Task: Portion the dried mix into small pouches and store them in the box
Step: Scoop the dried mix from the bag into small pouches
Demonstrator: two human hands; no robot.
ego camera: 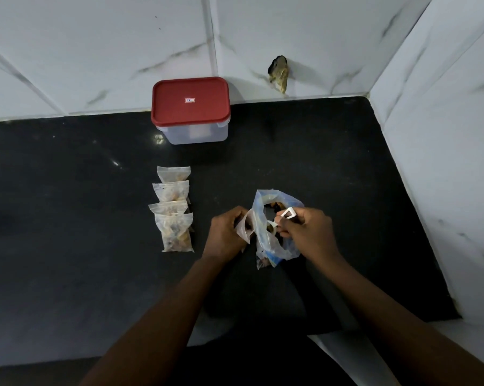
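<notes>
Portioning step, head view. The left hand [226, 232] pinches a small clear pouch [245, 229] near its mouth, fingers curled round the film. The right hand [309, 232] grips the handle of a white scoop [284, 213], whose bowl end reaches into the open bulk bag [274, 247]. The bag stands between the two hands, touching both, on the black tabletop [346, 168]. Dark dried mix [274, 206] shows through the bag's mouth, just beyond the right hand's fingertips. Four filled pouches [174, 218] lie in an overlapping row near the outer side of the left hand. The box [196, 133], its red lid [190, 90] on, stands well beyond that hand against the tiled wall [96, 51]. Handling, as judged: the pouch is thin, limp, light film, likely slippery, and its mouth collapses unless spread. It is best held at the rim, on either side of the opening, as the left hand appears to do. The bulk bag is equally soft and may slump or tip if the scoop drags on its wall. The mix looks dry, loose and light, prone to spilling at a narrow mouth. Filled pouches are lumpy but light, best taken by the top strip or across the body. The box is rigid, with its lid taken at the rim
</notes>
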